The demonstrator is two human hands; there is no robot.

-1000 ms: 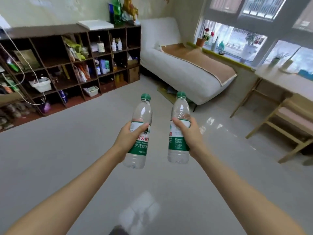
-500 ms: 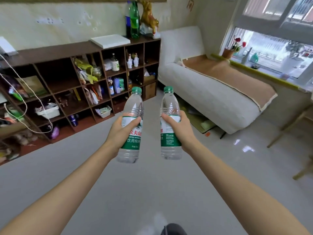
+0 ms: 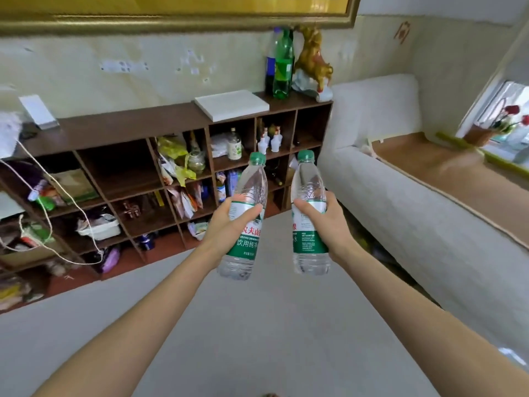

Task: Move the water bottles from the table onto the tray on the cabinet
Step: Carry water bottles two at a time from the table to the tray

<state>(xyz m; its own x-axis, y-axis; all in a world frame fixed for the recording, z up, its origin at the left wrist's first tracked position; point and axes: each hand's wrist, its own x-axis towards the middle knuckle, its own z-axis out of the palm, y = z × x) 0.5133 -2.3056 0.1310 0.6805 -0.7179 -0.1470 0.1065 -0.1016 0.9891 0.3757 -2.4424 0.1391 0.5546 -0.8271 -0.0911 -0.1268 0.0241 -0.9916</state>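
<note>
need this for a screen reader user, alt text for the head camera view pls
Two outstretched hands each hold an upright, green-capped water bottle: left hand on one bottle, right hand on the other. Ahead, a white tray lies on a brown cabinet, beside a white sofa.

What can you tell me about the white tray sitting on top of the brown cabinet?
The white tray is a flat, square-looking slab with a low edge, plain and matt; its material cannot be told. It lies flat on the brown cabinet top, toward the right end, one corner jutting slightly past the front edge. Nothing visible rests on it. A green bottle and a dark bottle stand just to its right, apart from it. Neither hand touches it.
</note>
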